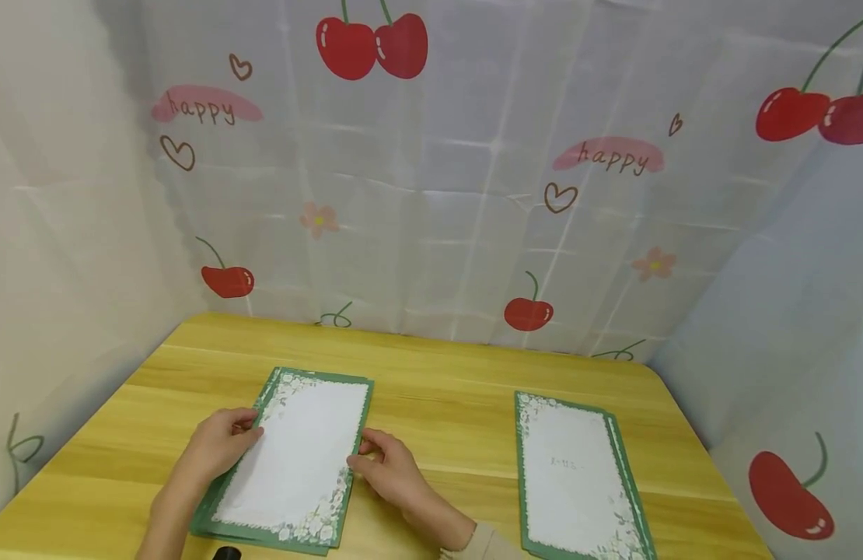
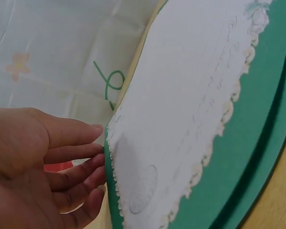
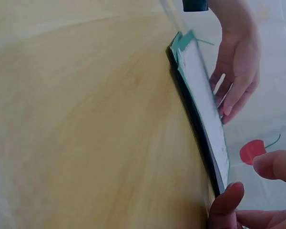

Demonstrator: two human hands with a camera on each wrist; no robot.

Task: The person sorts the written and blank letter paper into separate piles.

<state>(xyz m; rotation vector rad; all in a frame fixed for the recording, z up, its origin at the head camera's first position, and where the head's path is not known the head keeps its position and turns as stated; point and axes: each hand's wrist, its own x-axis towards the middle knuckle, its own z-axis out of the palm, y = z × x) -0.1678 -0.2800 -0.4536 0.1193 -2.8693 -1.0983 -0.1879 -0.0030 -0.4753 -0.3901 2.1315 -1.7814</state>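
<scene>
A stack of green-bordered sheets (image 1: 298,443), white in the middle with printed flowers at the corners, lies on the table at left of centre in the head view. Its layers are slightly offset, so green edges peek out. My left hand (image 1: 225,443) is at the stack's left long side; in the left wrist view its fingertips (image 2: 97,152) meet the green edge, fingers loosely extended. On the opposite side my right hand (image 1: 396,470) touches the right edge. The right wrist view shows its thumb and a finger (image 3: 224,200) spread apart, one tip against the stack's edge.
A second green-bordered stack (image 1: 578,474), with faint writing on its white face, lies to the right on the yellow wood-grain table (image 1: 445,389). A small black object (image 1: 227,553) shows at the bottom edge. Cherry-print curtains (image 1: 431,194) surround the table behind and at the sides.
</scene>
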